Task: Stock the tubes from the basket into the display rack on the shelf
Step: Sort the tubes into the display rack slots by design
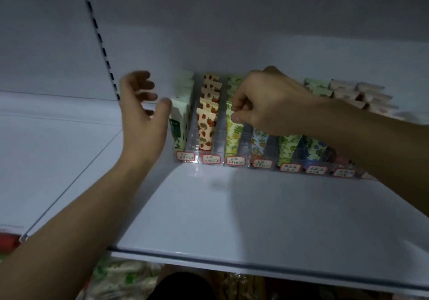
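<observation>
A clear display rack with several lanes of small patterned tubes stands at the back of a white shelf. My right hand pinches the top of the front yellow-green tube in the third lane from the left. My left hand hovers open with fingers spread just left of the rack, its thumb close to the front green-and-white tube in the first lane. A lane of strawberry-print tubes lies between them. The basket is not visible.
Red-framed price labels line the rack's front edge. A slotted upright runs up the back wall at left. A neighbouring shelf lies to the left. Packaged goods show below the shelf's front edge.
</observation>
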The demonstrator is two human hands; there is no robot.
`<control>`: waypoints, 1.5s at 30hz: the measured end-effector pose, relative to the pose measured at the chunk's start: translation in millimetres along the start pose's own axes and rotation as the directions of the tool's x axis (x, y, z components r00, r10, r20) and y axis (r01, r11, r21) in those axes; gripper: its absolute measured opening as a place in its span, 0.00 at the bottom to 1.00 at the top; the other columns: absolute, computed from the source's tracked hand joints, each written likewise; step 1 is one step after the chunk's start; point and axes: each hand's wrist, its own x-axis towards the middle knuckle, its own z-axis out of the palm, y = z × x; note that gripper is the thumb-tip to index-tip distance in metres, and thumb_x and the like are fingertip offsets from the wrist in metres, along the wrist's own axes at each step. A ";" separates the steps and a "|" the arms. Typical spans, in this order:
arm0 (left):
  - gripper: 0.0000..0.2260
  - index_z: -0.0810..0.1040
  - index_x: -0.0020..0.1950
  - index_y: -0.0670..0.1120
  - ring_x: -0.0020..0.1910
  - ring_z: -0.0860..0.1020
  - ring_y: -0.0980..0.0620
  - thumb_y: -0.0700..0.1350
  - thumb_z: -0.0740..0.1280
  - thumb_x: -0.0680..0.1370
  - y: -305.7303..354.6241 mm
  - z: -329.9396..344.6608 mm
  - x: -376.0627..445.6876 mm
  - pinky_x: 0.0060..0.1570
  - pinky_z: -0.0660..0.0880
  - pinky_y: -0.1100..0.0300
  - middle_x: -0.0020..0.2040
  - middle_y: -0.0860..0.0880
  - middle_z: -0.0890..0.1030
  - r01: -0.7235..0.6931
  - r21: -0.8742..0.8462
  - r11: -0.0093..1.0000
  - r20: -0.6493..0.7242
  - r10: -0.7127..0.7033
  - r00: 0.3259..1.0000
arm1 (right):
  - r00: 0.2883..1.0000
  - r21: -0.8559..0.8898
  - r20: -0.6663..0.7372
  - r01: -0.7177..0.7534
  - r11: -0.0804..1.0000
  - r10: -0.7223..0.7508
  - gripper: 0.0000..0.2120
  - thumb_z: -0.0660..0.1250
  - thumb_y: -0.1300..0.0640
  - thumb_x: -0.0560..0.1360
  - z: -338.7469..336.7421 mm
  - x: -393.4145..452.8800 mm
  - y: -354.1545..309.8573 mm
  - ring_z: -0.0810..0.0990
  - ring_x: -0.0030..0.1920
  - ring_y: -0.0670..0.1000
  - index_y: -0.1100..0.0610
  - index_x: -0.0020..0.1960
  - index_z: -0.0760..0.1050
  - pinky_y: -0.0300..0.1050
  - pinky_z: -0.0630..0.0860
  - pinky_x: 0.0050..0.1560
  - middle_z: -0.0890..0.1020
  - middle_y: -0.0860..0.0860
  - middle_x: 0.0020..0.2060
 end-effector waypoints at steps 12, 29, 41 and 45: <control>0.21 0.71 0.69 0.48 0.55 0.82 0.48 0.35 0.68 0.78 -32.8 20.3 -11.5 0.51 0.83 0.51 0.59 0.48 0.82 0.366 0.035 0.930 0.366 -0.352 0.861 | 0.997 0.057 -0.046 -0.060 0.997 0.063 0.08 0.74 0.52 0.76 6.7 -3.1 -0.3 0.82 0.35 0.48 0.55 0.40 0.83 0.44 0.81 0.40 0.83 0.49 0.34; 0.16 0.73 0.67 0.46 0.49 0.84 0.52 0.36 0.67 0.79 -37.0 21.5 -13.7 0.40 0.81 0.65 0.55 0.49 0.83 0.363 -0.001 0.932 0.379 -0.336 0.862 | 0.998 0.098 -0.039 -0.041 0.994 0.045 0.05 0.75 0.51 0.74 -27.3 3.1 6.1 0.81 0.40 0.40 0.51 0.47 0.85 0.30 0.72 0.38 0.85 0.43 0.41; 0.17 0.74 0.67 0.45 0.53 0.83 0.47 0.36 0.68 0.78 -44.1 21.3 -10.8 0.51 0.83 0.50 0.56 0.46 0.83 0.349 0.017 0.937 0.385 -0.328 0.862 | 0.996 0.001 0.022 -0.087 0.996 0.087 0.05 0.76 0.55 0.73 -18.5 13.2 11.0 0.82 0.42 0.42 0.52 0.49 0.85 0.34 0.77 0.41 0.85 0.45 0.43; 0.17 0.74 0.66 0.45 0.51 0.84 0.49 0.36 0.69 0.78 -44.4 21.5 -11.3 0.47 0.83 0.53 0.55 0.47 0.84 0.344 0.014 0.939 0.383 -0.323 0.866 | 0.990 0.122 -0.107 -0.080 0.989 0.094 0.07 0.76 0.55 0.74 -28.2 23.8 9.5 0.82 0.44 0.44 0.53 0.52 0.85 0.34 0.76 0.45 0.85 0.46 0.47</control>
